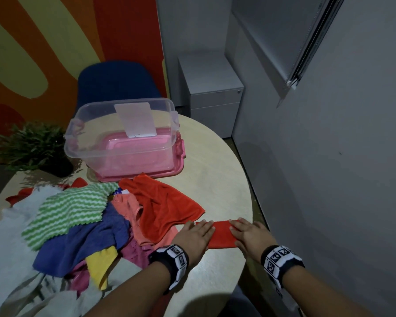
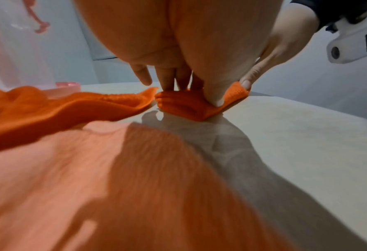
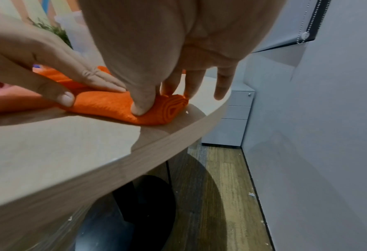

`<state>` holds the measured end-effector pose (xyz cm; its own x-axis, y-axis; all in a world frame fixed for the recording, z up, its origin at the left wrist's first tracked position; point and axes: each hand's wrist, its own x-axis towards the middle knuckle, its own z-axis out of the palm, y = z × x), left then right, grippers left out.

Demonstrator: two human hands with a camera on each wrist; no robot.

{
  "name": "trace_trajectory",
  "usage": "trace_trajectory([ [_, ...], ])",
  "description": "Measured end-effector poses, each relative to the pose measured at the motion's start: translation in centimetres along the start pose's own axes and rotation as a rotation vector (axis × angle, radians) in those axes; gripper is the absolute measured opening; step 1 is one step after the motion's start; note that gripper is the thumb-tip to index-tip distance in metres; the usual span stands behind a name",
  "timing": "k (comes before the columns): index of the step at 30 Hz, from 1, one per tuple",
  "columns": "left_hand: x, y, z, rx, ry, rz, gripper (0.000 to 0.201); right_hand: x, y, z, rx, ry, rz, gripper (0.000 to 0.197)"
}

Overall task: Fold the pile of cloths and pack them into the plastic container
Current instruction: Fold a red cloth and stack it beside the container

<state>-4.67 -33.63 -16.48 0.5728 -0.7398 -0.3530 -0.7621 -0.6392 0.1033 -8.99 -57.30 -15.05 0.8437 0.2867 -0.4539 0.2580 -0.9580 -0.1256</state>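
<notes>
I have one orange cloth (image 1: 221, 234) rolled into a tight bundle at the near right edge of the round table (image 1: 215, 179), and I am pressing it flat. My left hand (image 1: 193, 235) lies on its left end with the fingers straight and close together, thumb resting on the near side. My right hand (image 1: 249, 234) lies on the right end the same way, fingers long and flat, the little finger spread out toward the table edge. Neither hand curls round the cloth; both only press down on it.

So I judge this to be the last part of folding this one piece. The end seen from my right wrist shows spiral layers, so the bundle may spring open once I let go. The next move calls for closing my fingers round it and carrying it to the plastic container (image 1: 121, 133), which stands open near the far edge on its pink lid (image 1: 169, 173), with no cloth in it that I can see.

The pile of cloths (image 1: 78, 225) lies along the left side, with a loose orange cloth (image 1: 167, 202) just beside my left hand.

I can read no brand or writing; the wristbands carry only black-and-white square markers.
</notes>
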Motion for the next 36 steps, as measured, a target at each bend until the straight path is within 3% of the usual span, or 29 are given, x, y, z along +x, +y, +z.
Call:
trace_trajectory([
  [4, 4.6, 0.3, -2.1, 0.033, -0.001, -0.043, 0.064, 1.7, 3.3, -0.3, -0.006, 0.037, 0.065, 0.054],
  [7, 7.0, -0.4, -3.8, 0.02, 0.021, -0.077, 0.052, 3.4, 5.2, -1.1, -0.039, 0.065, 0.084, 0.054],
  [10, 8.1, -2.2, -5.1, -0.01, 0.05, -0.129, 0.04, 5.5, 5.3, -3.0, -0.038, 0.193, 0.073, 0.053],
  [13, 8.4, -4.7, -5.3, -0.079, 0.071, -0.198, 0.041, 7.7, 4.7, -5.0, -0.032, 0.282, 0.051, 0.053],
  [19, 6.9, -9.2, -4.5, -0.059, -0.116, -0.257, 0.064, 11.4, 4.1, -5.9, -0.032, 0.202, 0.069, 0.065],
  [25, 7.2, -9.8, -4.0, -0.064, -0.208, -0.312, 0.065, 11.8, 2.8, -5.8, -0.055, 0.082, 0.169, 0.082],
  [31, 8.0, -9.7, -5.3, -0.06, -0.213, -0.328, 0.064, 12.2, 2.6, -6.8, -0.006, 0.01, 0.203, 0.086],
  [34, 7.7, -8.8, -6.8, -0.092, -0.121, -0.33, 0.06, 12.3, 2.1, -7.8, 0.012, -0.013, 0.227, 0.077],
  [36, 6.8, -8.9, -7.2, -0.102, 0.003, -0.366, 0.057, 11.9, 1.5, -8.1, 0.044, 0.095, 0.239, 0.061],
])
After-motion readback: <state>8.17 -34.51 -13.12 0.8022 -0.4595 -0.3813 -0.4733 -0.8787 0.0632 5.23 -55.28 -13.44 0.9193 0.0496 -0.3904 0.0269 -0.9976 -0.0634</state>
